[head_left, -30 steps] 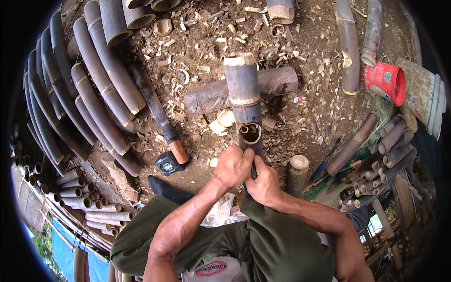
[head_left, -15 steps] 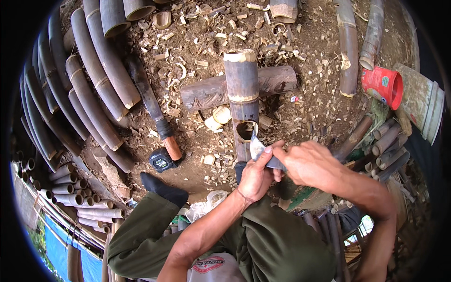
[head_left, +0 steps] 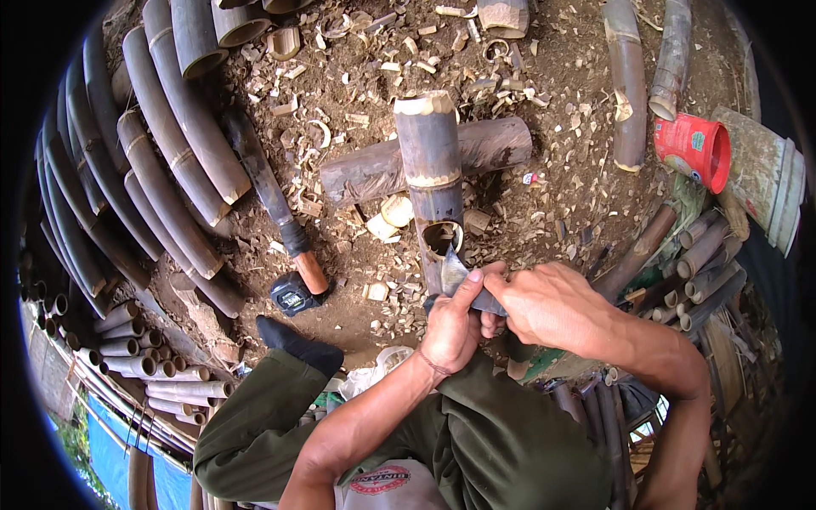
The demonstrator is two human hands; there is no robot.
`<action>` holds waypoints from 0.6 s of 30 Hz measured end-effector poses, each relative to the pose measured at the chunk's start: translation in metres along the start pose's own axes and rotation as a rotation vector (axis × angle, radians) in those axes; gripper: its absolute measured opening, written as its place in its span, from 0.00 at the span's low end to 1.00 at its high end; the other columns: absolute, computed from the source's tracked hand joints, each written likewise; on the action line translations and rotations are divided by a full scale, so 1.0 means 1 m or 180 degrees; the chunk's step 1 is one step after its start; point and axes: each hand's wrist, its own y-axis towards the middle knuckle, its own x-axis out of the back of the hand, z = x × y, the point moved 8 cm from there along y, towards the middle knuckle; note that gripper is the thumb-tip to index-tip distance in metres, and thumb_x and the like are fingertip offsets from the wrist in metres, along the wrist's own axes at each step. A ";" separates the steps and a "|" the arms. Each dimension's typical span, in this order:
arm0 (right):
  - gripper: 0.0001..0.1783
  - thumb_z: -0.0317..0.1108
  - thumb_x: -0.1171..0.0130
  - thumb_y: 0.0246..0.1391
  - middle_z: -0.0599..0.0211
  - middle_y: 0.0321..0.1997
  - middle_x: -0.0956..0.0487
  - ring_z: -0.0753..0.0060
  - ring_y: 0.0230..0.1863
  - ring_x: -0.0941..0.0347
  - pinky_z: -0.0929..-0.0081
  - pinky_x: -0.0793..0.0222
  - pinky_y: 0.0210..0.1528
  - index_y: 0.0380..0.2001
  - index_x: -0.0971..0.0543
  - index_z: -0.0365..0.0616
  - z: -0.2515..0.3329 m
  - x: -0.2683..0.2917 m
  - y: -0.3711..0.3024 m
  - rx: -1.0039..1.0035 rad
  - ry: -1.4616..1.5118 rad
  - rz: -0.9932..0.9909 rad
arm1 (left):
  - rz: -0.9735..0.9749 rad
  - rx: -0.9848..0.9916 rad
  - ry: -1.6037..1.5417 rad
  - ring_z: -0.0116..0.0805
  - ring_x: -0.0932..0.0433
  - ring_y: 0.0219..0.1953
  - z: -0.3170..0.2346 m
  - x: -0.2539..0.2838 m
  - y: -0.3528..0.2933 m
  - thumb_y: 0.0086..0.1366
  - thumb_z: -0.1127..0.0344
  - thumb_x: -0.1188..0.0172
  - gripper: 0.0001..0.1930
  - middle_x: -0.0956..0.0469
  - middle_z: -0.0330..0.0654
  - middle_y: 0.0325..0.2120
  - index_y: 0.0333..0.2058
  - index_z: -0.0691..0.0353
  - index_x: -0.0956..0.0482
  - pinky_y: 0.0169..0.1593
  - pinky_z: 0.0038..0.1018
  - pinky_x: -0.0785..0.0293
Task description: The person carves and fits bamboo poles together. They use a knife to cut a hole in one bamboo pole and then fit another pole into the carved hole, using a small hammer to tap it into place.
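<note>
A dark bamboo tube [head_left: 432, 153] lies with its far part across a thicker round piece [head_left: 361, 174], and its near end comes toward my knees. Near that end, an opening [head_left: 441, 239] with a pale cut rim shows in its wall. Both my hands are closed on a knife [head_left: 453, 272], its pointed blade tip at the near rim of this opening. My left hand [head_left: 456, 325] presses its thumb along the blade, fingers curled beneath. From the right, my right hand [head_left: 548, 306] is wrapped round the knife's rear part, hiding the handle.
A large wooden-handled blade [head_left: 268, 191] and a black tape measure [head_left: 295, 293] lie to the left. Bamboo lengths [head_left: 183, 127] line the left side. On the right are a red container [head_left: 693, 153] and a dirty whitish bucket [head_left: 765, 183]. Pale chips litter the soil.
The bamboo tube has tilted a little, its far end moving left. My hands and the knife have shifted slightly left and down, with the tip still at the opening.
</note>
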 end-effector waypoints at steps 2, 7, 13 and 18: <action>0.21 0.29 0.43 0.49 0.48 0.23 0.21 0.46 0.25 0.21 0.58 0.25 0.27 0.46 0.29 0.28 0.003 -0.010 0.003 -0.0183 0.0543 0.0143 | -0.0417 -0.0139 0.0592 0.23 0.35 0.17 -0.009 0.014 -0.004 0.73 0.55 0.51 0.21 0.30 0.33 0.16 0.49 0.68 0.22 0.22 0.21 0.39; 0.31 0.31 0.40 0.47 0.38 0.27 0.21 0.35 0.30 0.23 0.48 0.26 0.33 0.55 0.35 0.33 0.005 -0.073 0.022 -0.0694 0.2302 -0.0914 | -0.0685 -0.0844 0.2961 0.39 0.26 0.14 -0.061 0.033 -0.008 0.66 0.56 0.47 0.25 0.28 0.55 0.11 0.18 0.73 0.24 0.21 0.37 0.32; 0.32 0.32 0.39 0.49 0.35 0.34 0.21 0.35 0.38 0.22 0.52 0.25 0.38 0.58 0.35 0.34 0.023 -0.089 0.037 -0.0722 0.2918 -0.2080 | -0.0748 -0.0794 0.4416 0.62 0.21 0.25 -0.092 0.037 -0.001 0.65 0.56 0.48 0.24 0.26 0.67 0.18 0.23 0.76 0.23 0.29 0.45 0.27; 0.25 0.31 0.39 0.48 0.50 0.34 0.20 0.46 0.32 0.21 0.57 0.22 0.35 0.51 0.29 0.39 0.004 -0.041 -0.005 -0.0632 0.1227 -0.1952 | -0.0135 -0.1195 0.2979 0.28 0.28 0.19 -0.047 0.023 0.010 0.70 0.60 0.50 0.16 0.25 0.42 0.18 0.47 0.63 0.21 0.22 0.30 0.32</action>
